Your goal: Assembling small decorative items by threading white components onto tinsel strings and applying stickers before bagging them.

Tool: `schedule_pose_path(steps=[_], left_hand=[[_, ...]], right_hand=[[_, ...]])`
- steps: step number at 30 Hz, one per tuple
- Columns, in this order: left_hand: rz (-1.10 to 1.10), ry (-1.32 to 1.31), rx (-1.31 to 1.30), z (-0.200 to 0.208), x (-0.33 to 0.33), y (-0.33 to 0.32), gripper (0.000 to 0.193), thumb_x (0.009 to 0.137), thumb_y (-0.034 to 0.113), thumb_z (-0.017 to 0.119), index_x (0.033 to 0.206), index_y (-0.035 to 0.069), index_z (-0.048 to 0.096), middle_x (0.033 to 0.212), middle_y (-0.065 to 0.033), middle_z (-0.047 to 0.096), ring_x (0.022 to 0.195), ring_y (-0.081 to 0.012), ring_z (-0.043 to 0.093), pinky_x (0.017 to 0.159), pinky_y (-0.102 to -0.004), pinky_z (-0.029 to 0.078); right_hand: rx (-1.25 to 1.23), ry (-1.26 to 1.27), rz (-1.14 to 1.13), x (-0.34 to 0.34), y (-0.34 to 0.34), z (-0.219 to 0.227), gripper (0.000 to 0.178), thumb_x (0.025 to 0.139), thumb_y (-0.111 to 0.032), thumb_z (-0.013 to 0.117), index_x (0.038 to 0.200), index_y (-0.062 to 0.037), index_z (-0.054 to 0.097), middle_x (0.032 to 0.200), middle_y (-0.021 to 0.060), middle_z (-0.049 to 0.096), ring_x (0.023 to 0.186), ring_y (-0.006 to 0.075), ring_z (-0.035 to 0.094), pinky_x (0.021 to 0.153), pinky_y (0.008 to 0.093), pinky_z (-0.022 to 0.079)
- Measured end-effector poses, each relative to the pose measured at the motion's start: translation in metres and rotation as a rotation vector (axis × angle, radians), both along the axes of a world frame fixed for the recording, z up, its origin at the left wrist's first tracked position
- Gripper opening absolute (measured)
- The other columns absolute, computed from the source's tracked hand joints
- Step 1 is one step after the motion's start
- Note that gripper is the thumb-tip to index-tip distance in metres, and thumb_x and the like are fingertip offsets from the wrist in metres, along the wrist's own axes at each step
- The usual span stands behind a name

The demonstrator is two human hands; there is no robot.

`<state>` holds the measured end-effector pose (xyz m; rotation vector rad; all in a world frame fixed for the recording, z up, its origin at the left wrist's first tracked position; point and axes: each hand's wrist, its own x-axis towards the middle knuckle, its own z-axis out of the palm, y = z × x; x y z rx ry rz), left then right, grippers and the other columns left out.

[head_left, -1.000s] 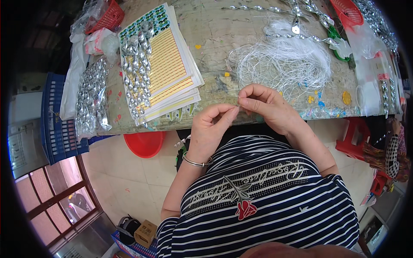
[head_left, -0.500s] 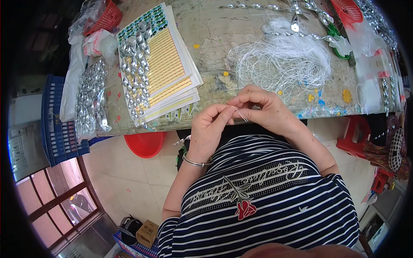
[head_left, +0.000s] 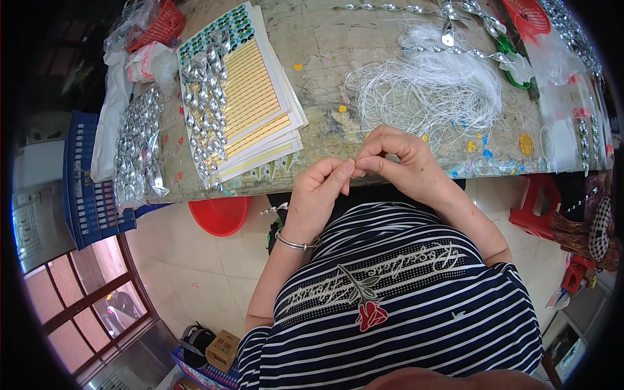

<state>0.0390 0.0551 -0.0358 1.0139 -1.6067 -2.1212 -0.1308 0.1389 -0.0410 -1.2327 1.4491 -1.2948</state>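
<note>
Just over the table's near edge, my left hand (head_left: pixel 320 188) and my right hand (head_left: pixel 404 159) meet fingertip to fingertip. Both are closed in a pinch on a thin white thread, mostly hidden now by the fingers. A silver twisted strip (head_left: pixel 276 208) pokes out beside my left wrist, below the table edge. Beyond my right hand lies a loose, tangled heap of white thread (head_left: pixel 429 88). One silver twisted strip (head_left: pixel 455 50) rests across that heap.
Left on the table (head_left: pixel 318 58) are stacked sticker sheets (head_left: pixel 257 97) under silver twisted strips, and a bag of more strips (head_left: pixel 140 146). Green-handled scissors (head_left: pixel 510 62) and a red basket (head_left: pixel 528 16) stand far right. A red basin (head_left: pixel 221 216) is on the floor.
The white thread loop that showed between my fingertips has nearly vanished from sight. My right fingers have shifted and pinch closer against the left ones.
</note>
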Motion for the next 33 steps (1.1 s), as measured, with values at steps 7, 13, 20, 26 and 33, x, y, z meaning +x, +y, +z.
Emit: schedule_pose_path(steps=[7, 13, 20, 26, 33], left_hand=[[-0.018, -0.027, -0.045, 0.003, 0.004, -0.002, 0.023, 0.093, 0.021, 0.057, 0.087, 0.001, 0.067, 0.070, 0.0033, 0.057, 0.062, -0.0025, 0.043, 0.059, -0.0177, 0.037], [-0.073, -0.001, -0.024, -0.001, 0.004, -0.004, 0.021, 0.093, 0.020, 0.058, 0.089, 0.001, 0.067, 0.072, 0.0033, 0.058, 0.062, -0.0026, 0.045, 0.059, -0.0172, 0.038], [-0.080, -0.001, 0.003, -0.001, 0.001, -0.006, 0.016, 0.092, 0.015, 0.057, 0.089, 0.003, 0.067, 0.069, 0.0035, 0.057, 0.061, -0.0017, 0.047, 0.054, -0.0157, 0.037], [-0.123, 0.102, -0.215, -0.008, 0.015, -0.009, 0.013, 0.089, 0.004, 0.060, 0.098, -0.002, 0.067, 0.088, -0.0068, 0.068, 0.081, -0.0102, 0.063, 0.075, -0.0222, 0.050], [-0.111, -0.006, 0.065, -0.024, 0.058, -0.009, 0.023, 0.089, 0.010, 0.061, 0.110, 0.000, 0.063, 0.087, -0.0037, 0.067, 0.077, -0.0075, 0.062, 0.071, -0.0206, 0.051]], right_hand=[[0.034, -0.013, -0.138, -0.021, -0.001, 0.010, 0.006, 0.089, -0.007, 0.058, 0.086, -0.0017, 0.058, 0.085, -0.0005, 0.053, 0.080, 0.0090, 0.049, 0.074, 0.0231, 0.041], [0.037, -0.067, -0.075, -0.016, -0.004, 0.006, 0.010, 0.092, -0.010, 0.054, 0.086, -0.0022, 0.056, 0.087, -0.0001, 0.051, 0.080, 0.0083, 0.050, 0.074, 0.0226, 0.041], [0.066, -0.234, -0.049, -0.015, -0.011, 0.019, 0.008, 0.092, -0.008, 0.054, 0.085, -0.0030, 0.057, 0.087, 0.0012, 0.052, 0.077, 0.0096, 0.051, 0.074, 0.0235, 0.043], [-0.009, -0.222, -0.150, -0.028, -0.024, 0.035, 0.014, 0.092, -0.015, 0.055, 0.084, -0.0039, 0.056, 0.084, 0.0010, 0.051, 0.074, 0.0090, 0.050, 0.073, 0.0243, 0.040], [-0.042, -0.217, -0.257, -0.056, -0.045, 0.046, 0.011, 0.093, -0.015, 0.055, 0.092, -0.0058, 0.060, 0.081, -0.0023, 0.054, 0.072, 0.0066, 0.048, 0.068, 0.0206, 0.037]])
